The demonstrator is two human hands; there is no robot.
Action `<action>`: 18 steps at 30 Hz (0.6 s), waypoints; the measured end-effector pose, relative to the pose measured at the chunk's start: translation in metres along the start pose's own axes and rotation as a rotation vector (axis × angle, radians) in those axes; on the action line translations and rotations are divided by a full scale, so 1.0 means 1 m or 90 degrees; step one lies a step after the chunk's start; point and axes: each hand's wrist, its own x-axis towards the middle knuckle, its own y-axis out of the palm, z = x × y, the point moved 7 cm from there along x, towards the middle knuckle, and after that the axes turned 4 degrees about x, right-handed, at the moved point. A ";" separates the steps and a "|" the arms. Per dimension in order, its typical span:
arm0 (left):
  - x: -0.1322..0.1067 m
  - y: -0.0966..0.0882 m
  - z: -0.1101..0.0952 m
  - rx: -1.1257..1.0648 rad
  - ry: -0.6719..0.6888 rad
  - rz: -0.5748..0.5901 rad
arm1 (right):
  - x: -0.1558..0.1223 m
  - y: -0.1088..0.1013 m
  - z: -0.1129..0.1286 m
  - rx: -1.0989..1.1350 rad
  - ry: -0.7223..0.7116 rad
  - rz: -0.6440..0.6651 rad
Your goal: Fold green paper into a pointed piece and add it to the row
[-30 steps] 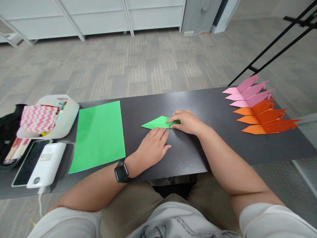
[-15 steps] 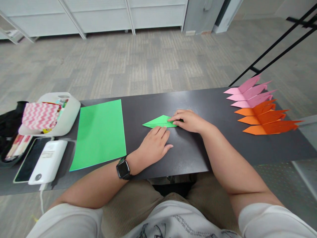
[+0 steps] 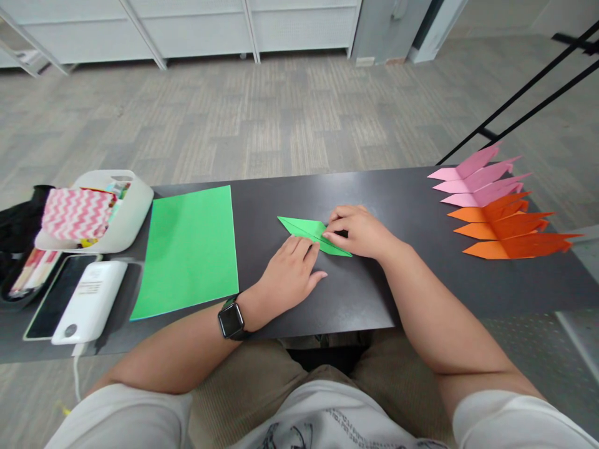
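Observation:
A folded green paper [image 3: 306,229], a long pointed shape, lies slanted on the dark table [image 3: 402,206] in front of me. My left hand [image 3: 290,274] rests flat with its fingers stretched out, fingertips touching the paper's near edge; a black watch is on that wrist. My right hand [image 3: 361,232] has its fingers curled and pinched on the paper's right half, covering part of it.
A flat green sheet [image 3: 189,249] lies to the left. Beyond it stand a white basket [image 3: 133,215] with pink zigzag cloth, a phone [image 3: 56,296] and a white power bank [image 3: 88,302]. Folded pink pieces [image 3: 477,178] and orange pieces [image 3: 510,227] are fanned out at the right.
The folded green paper has turned clockwise under my right hand: its tip now points up-left and its other end sticks out lower right. My left hand stayed put.

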 end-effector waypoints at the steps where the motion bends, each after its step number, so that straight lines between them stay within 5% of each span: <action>1: 0.000 0.000 0.001 0.000 0.000 -0.003 | 0.001 -0.001 0.001 -0.001 -0.007 -0.012; 18: 0.001 -0.006 0.026 0.033 -0.061 -0.035 | 0.001 0.012 0.005 -0.006 -0.063 0.007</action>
